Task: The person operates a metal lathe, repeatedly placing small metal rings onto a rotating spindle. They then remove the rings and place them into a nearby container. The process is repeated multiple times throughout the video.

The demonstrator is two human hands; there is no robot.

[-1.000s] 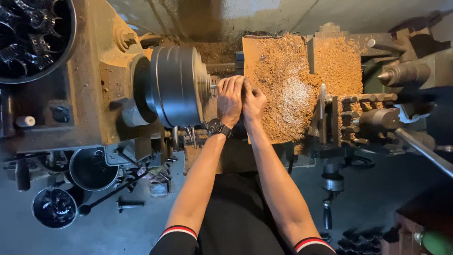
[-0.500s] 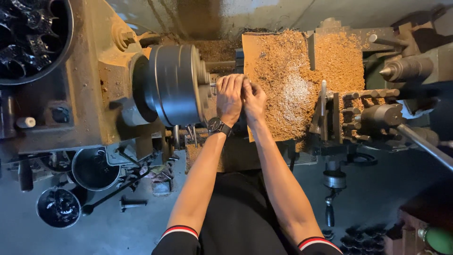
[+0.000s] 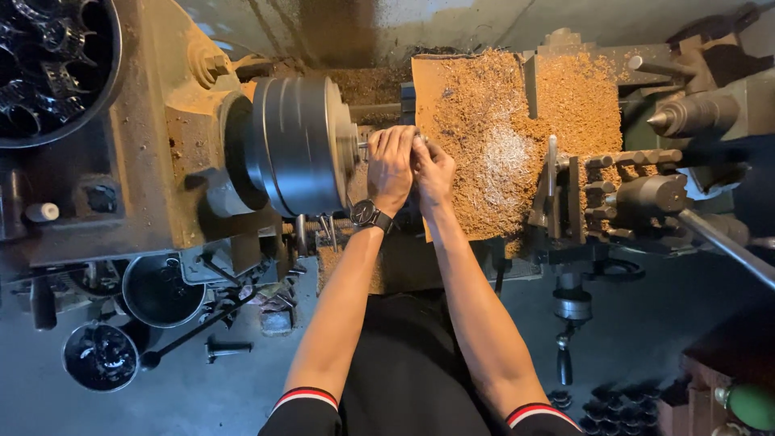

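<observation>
Lathe chuck (image 3: 303,145), 1, dark steel, round and ribbed, mounted on worn, rust-toned headstock (image 3: 153,161). Small metal workpiece (image 3: 363,146), 1, thin and shiny, poking from chuck face, mostly hidden by fingers. Left hand (image 3: 391,165) curled, fingers pressed together over workpiece right at chuck face; black round wristwatch (image 3: 367,214) on wrist. Right hand (image 3: 434,171) touching left, fingertips pinched at same spot; whether actually gripping workpiece, cannot tell. Swarf pile (image 3: 500,145), heaped on carriage, brownish crumbly chips with 1 silvery patch in middle. Tool post (image 3: 626,198), 1, blocky grey, studded with several bolts. Tailstock centre (image 3: 682,117), 1, conical point facing left. Round dark tubs (image 3: 157,291), 2, on floor lower left, 1 with small parts inside. Big black bin (image 3: 48,64), 1, top left, full of ring-shaped parts.
</observation>
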